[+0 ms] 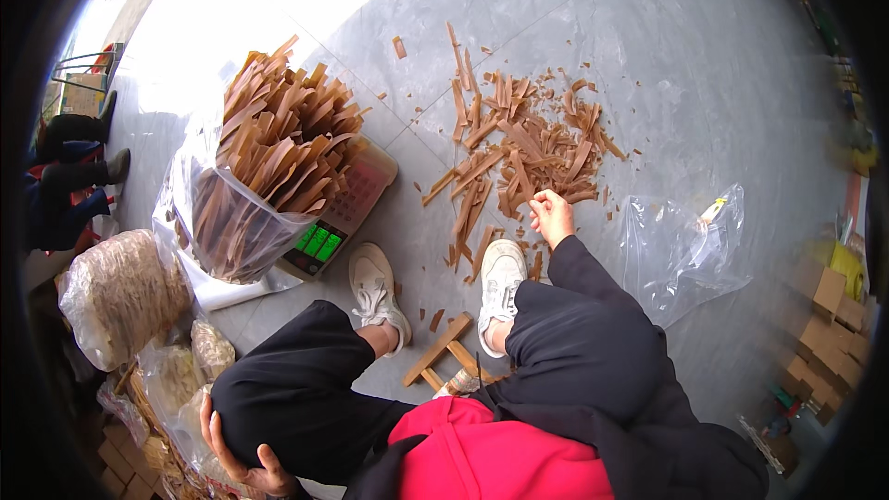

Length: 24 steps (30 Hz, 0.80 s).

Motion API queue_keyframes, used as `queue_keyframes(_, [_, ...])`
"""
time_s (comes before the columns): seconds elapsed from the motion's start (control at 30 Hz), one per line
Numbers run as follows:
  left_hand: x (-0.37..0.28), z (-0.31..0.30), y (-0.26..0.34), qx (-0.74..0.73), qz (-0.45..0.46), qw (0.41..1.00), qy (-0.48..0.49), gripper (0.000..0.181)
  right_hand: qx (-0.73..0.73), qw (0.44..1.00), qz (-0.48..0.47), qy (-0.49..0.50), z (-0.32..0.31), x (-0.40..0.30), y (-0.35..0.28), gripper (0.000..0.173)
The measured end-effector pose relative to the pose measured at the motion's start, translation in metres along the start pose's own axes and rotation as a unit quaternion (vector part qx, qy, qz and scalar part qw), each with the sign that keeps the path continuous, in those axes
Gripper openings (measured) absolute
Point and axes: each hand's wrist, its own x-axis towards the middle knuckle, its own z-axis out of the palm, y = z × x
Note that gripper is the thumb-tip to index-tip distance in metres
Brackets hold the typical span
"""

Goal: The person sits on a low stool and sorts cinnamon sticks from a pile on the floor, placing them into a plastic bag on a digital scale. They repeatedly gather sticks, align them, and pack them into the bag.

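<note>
Dried brown strips [549, 146], possibly bark or tofu skin, lie in a loose pile on the grey floor ahead of my shoes. At the pile's near edge, my right hand [553, 217] has thumb and fingers pinched on the end of one brown strip [521, 175]. My left hand [243, 458] rests on my left knee, fingers spread and holding nothing. Longer brown strips [285, 132] stand upright in a clear plastic bag [243, 222] to the left. That bag sits on a digital scale [368, 180] with a lit green display [319, 243].
A clear plastic bag [680, 250] lies on the floor at right. Filled plastic bags [128, 298] crowd the left side. A wooden stool [444, 354] shows beneath me. Cardboard boxes [830, 340] stand far right. Another person's legs [76, 167] show far left.
</note>
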Motion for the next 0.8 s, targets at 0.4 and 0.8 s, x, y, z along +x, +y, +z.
queue_keyframes(0.4, [-0.001, 0.0, -0.012, 0.0, 0.013, 1.0, -0.001, 0.065, -0.492, 0.716, -0.493, 0.047, 0.055, 0.011, -0.029, 0.017])
queue_keyframes(0.8, [-0.002, 0.0, -0.009, 0.004, 0.01, 1.0, 0.009, 0.064, -0.453, 0.77, -0.449, -0.013, 0.009, 0.023, -0.037, 0.009])
